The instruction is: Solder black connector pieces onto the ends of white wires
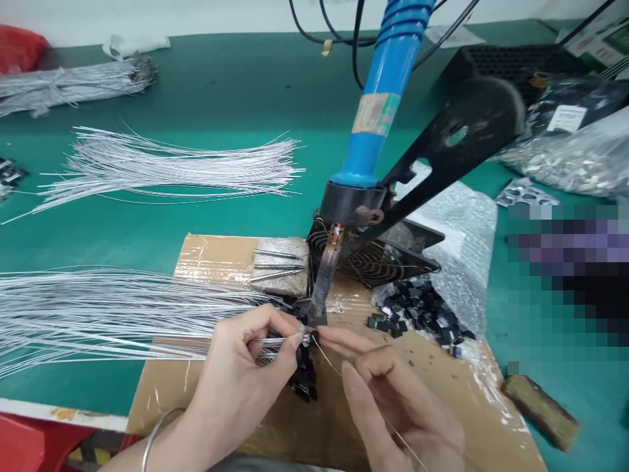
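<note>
A blue-handled soldering iron is clamped in a black stand bracket, its tip pointing down at my fingertips. My left hand is closed in a pinch just below the tip, on a small part mostly hidden by the fingers. In my right hand a thin solder wire runs between thumb and fingers, its upper end beside the left fingertips. A long bundle of thin silvery-white wires passes behind my left hand. Black blocks cluster at that bundle's right end.
Cardboard lies under the work on a green table. Behind the iron sits a round-grilled black fan. Loose black pieces lie on bubble wrap. Another wire bundle rests farther back. A brown block is at right.
</note>
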`<action>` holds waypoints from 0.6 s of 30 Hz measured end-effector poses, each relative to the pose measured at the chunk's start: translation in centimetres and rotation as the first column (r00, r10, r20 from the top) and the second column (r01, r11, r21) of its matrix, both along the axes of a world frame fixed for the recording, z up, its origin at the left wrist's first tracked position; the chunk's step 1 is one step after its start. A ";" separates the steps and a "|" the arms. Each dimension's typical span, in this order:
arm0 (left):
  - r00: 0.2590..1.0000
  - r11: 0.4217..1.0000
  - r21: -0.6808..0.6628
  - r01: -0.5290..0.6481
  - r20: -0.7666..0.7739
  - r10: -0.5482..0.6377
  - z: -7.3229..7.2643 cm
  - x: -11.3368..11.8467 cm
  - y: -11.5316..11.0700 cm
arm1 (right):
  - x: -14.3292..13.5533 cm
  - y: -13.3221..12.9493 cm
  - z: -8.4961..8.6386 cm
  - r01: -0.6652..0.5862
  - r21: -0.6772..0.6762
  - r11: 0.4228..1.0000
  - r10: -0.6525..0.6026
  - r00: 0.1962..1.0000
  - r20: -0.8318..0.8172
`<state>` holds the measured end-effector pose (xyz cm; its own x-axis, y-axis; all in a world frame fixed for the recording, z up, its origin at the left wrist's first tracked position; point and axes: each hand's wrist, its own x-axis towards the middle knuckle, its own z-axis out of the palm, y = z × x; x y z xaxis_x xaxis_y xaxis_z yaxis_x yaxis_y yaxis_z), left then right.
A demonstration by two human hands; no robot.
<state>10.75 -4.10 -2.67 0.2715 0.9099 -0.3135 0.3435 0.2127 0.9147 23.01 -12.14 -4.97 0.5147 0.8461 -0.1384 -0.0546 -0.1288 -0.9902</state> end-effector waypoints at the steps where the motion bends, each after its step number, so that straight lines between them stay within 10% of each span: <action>1: 1.000 1.000 0.001 0.000 0.001 0.000 0.0 0.0 0.0 | 0.0 0.1 0.1 0.008 -0.007 1.000 -0.009 1.000 -0.028; 18: 1.000 1.000 0.012 -0.011 0.014 0.011 0.4 0.5 1.2 | 0.9 1.4 0.3 -0.010 -0.074 0.997 -0.003 0.985 -0.171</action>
